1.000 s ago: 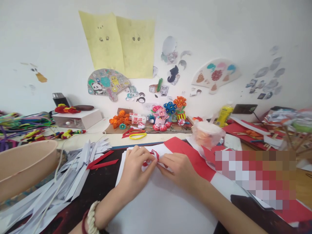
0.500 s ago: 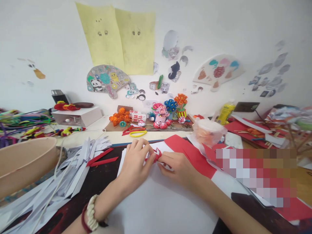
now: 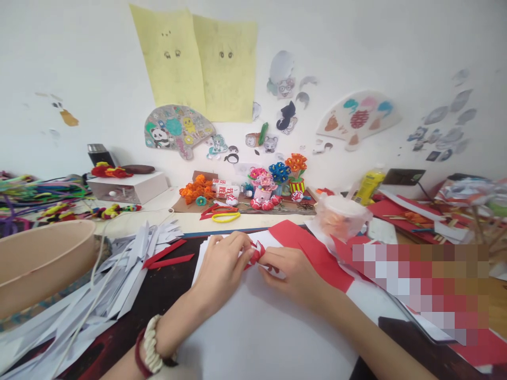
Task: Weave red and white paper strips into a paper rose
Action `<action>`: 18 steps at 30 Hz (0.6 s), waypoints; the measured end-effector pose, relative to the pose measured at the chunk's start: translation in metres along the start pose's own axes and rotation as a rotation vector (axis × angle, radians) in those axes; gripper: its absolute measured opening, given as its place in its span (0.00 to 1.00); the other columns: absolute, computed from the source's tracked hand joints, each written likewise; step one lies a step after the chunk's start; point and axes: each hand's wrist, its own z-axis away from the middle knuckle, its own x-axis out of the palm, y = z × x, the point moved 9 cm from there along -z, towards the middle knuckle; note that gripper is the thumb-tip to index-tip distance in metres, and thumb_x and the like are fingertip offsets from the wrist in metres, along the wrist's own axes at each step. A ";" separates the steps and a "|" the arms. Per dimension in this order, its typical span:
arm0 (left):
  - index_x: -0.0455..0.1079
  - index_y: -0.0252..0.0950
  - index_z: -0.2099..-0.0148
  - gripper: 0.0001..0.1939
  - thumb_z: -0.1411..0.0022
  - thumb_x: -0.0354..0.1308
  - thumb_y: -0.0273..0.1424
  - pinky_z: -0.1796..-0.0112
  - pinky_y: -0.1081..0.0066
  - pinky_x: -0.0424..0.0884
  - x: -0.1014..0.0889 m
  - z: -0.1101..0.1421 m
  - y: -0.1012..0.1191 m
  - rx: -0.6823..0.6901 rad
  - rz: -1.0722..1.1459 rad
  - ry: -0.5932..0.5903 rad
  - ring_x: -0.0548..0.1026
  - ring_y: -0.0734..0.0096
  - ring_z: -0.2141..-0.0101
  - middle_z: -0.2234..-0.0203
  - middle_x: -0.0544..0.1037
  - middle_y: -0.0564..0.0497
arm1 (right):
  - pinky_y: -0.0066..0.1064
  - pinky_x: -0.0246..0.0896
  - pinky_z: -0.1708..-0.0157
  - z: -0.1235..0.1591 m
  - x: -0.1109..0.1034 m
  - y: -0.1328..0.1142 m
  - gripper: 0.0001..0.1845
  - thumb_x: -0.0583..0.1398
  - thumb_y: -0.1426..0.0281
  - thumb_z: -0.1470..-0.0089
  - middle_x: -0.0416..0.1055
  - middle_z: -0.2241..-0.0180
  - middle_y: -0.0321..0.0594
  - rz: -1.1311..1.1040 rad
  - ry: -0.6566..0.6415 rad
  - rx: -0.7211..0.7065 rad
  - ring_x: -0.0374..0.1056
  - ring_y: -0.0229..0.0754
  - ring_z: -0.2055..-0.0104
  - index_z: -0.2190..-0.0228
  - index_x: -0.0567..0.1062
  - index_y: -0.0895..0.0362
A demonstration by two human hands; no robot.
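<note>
Between my two hands is a small red and white folded paper piece (image 3: 258,252), partly covered by fingers. My left hand (image 3: 224,264) pinches its left side, thumb and fingertips together. From the right, my right hand (image 3: 291,272) grips the other side with curled fingers. Both hands are just above a stack of white paper sheets (image 3: 261,327). A large red paper sheet (image 3: 312,253) lies behind my right hand. Two red paper strips (image 3: 168,258) rest left of my left hand, beside a pile of white paper strips (image 3: 119,279).
At the left edge stands a beige basin (image 3: 43,258). Along the back are flower crafts in small pots (image 3: 263,192), yellow-handled scissors (image 3: 225,217) and a white box (image 3: 130,187). A bagged cup (image 3: 340,214) and a yellow bottle (image 3: 368,186) are at the right.
Both hands keep hold of the paper piece, with small finger shifts; it is turned slightly. The whole view has slid a little to the right.
</note>
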 end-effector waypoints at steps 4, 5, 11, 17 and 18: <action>0.63 0.38 0.64 0.08 0.30 0.46 0.28 0.58 0.64 0.56 0.000 0.000 -0.001 0.000 0.010 0.009 0.73 0.68 0.61 0.63 0.75 0.55 | 0.25 0.51 0.75 0.000 0.001 0.000 0.07 0.55 0.77 0.43 0.67 0.77 0.34 0.006 0.008 -0.003 0.60 0.35 0.76 0.70 0.71 0.57; 0.64 0.38 0.64 0.08 0.30 0.47 0.29 0.58 0.64 0.57 0.000 0.000 -0.001 0.000 0.021 0.013 0.73 0.68 0.61 0.63 0.75 0.55 | 0.25 0.51 0.75 0.001 0.001 0.002 0.07 0.55 0.76 0.43 0.67 0.77 0.34 0.015 0.019 0.004 0.60 0.35 0.76 0.71 0.71 0.57; 0.67 0.39 0.63 0.04 0.33 0.54 0.31 0.56 0.62 0.59 -0.011 0.003 0.005 0.066 0.008 0.105 0.69 0.61 0.52 0.55 0.74 0.51 | 0.25 0.52 0.75 0.004 -0.004 0.008 0.12 0.55 0.72 0.39 0.66 0.78 0.34 0.070 0.133 0.026 0.60 0.34 0.77 0.75 0.69 0.57; 0.68 0.40 0.66 0.05 0.38 0.60 0.31 0.55 0.60 0.58 -0.011 0.004 0.006 0.042 -0.032 0.094 0.66 0.58 0.50 0.51 0.72 0.51 | 0.27 0.52 0.75 0.006 -0.006 -0.007 0.13 0.54 0.73 0.38 0.66 0.78 0.36 0.166 0.174 -0.117 0.60 0.36 0.76 0.75 0.70 0.57; 0.68 0.40 0.66 0.04 0.37 0.60 0.30 0.55 0.60 0.58 -0.010 0.003 0.006 0.041 -0.025 0.087 0.66 0.58 0.50 0.51 0.72 0.51 | 0.27 0.52 0.75 0.005 -0.005 -0.008 0.13 0.54 0.73 0.38 0.67 0.78 0.36 0.171 0.167 -0.124 0.60 0.36 0.76 0.74 0.70 0.58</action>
